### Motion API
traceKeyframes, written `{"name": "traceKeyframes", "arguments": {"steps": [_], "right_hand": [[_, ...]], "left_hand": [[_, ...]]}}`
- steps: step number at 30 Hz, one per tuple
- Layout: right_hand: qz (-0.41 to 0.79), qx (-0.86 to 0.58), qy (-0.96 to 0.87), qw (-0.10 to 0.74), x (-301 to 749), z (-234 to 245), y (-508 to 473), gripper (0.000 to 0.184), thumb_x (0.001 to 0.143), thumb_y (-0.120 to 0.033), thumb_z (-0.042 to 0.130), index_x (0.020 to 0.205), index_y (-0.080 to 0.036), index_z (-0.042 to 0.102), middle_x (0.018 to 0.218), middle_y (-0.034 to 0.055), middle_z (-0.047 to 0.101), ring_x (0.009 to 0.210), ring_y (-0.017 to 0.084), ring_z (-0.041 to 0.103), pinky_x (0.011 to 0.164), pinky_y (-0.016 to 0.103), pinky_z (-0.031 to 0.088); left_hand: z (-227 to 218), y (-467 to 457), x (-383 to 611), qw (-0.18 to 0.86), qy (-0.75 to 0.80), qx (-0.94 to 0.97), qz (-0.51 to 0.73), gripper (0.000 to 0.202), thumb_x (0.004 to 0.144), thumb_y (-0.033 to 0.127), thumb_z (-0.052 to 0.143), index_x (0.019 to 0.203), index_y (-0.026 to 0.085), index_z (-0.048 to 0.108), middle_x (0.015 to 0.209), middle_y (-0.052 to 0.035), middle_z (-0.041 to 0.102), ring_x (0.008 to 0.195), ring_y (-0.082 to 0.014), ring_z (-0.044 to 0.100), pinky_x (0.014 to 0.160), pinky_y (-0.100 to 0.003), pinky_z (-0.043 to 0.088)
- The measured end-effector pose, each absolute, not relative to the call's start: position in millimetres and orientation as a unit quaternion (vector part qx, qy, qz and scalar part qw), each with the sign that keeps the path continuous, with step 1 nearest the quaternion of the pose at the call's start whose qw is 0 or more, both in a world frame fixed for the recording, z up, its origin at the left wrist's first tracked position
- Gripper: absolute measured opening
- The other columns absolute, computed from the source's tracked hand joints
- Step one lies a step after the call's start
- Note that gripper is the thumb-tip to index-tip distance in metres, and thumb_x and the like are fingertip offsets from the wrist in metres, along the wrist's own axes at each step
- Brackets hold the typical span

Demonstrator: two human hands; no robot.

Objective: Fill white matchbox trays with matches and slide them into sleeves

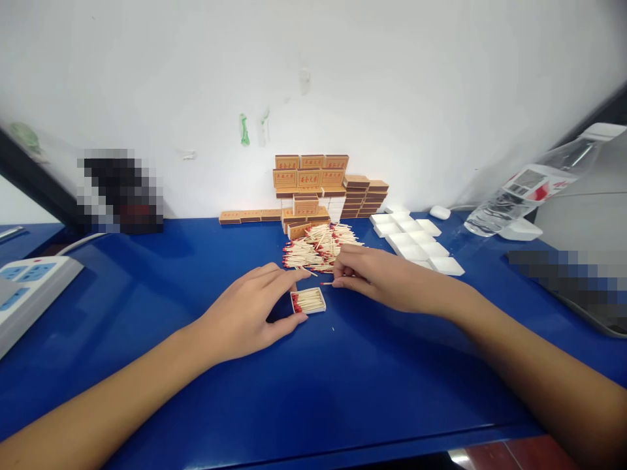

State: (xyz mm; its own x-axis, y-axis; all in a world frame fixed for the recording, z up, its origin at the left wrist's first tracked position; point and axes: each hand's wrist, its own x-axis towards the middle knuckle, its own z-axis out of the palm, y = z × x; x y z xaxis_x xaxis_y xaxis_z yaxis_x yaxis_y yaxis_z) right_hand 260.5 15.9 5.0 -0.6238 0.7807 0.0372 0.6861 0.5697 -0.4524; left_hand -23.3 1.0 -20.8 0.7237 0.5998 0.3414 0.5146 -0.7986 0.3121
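Where the right grip (373, 277) pinches, a match (326, 284) protrudes.

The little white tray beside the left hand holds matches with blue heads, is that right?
Not quite: the little white tray beside the left hand holds matches with red heads, not blue, as the head view shows.

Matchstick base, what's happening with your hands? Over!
Left hand at white tray. Right hand pinches one match. Tray holds matches, red heads left. Match pile beyond tray, not blocking.
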Motion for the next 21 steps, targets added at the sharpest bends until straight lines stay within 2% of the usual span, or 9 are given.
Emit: {"name": "traceKeyframes", "arguments": {"steps": [4,9,17,21], "right_hand": [[0.182,-0.4,-0.883,0.165,238,3,3,0.015,0.107,-0.028,0.058,0.095,-0.02,0.061,0.102,0.0047,0.066,0.087,0.018,0.06,0.076,0.031,0.045],[0.117,-0.385,-0.903,0.151,223,-7,-5,0.009,0.106,-0.02,0.058,0.099,-0.017,0.063,0.103,0.0064,0.063,0.082,0.017,0.061,0.074,0.032,0.045],[0.14,-0.364,-0.905,0.17,231,-3,-1,0.012,0.106,-0.022,0.056,0.102,-0.018,0.067,0.105,0.0067,0.063,0.081,0.016,0.06,0.072,0.03,0.045],[0.091,-0.418,-0.886,0.18,249,9,9,0.015,0.104,-0.025,0.057,0.096,-0.019,0.069,0.096,0.006,0.067,0.083,0.019,0.06,0.072,0.032,0.042]], "left_hand": [[-20,0,-24,0.095,0.299,0.926,0.211,0.049,0.1,0.035,0.068,0.144,0.02,0.053,0.114,-0.0093,0.073,0.104,-0.0269,0.067,0.094,-0.046,0.058],[-19,0,-23,0.087,0.303,0.927,0.205,0.047,0.101,0.036,0.066,0.143,0.019,0.054,0.113,-0.0103,0.072,0.104,-0.0272,0.067,0.092,-0.045,0.057],[-19,1,-22,0.091,0.304,0.926,0.204,0.048,0.1,0.035,0.067,0.144,0.021,0.053,0.116,-0.0102,0.073,0.106,-0.0273,0.067,0.093,-0.045,0.057],[-20,1,-23,0.091,0.304,0.924,0.213,0.05,0.099,0.034,0.069,0.145,0.02,0.054,0.112,-0.0088,0.073,0.104,-0.0267,0.067,0.095,-0.046,0.057]]}}
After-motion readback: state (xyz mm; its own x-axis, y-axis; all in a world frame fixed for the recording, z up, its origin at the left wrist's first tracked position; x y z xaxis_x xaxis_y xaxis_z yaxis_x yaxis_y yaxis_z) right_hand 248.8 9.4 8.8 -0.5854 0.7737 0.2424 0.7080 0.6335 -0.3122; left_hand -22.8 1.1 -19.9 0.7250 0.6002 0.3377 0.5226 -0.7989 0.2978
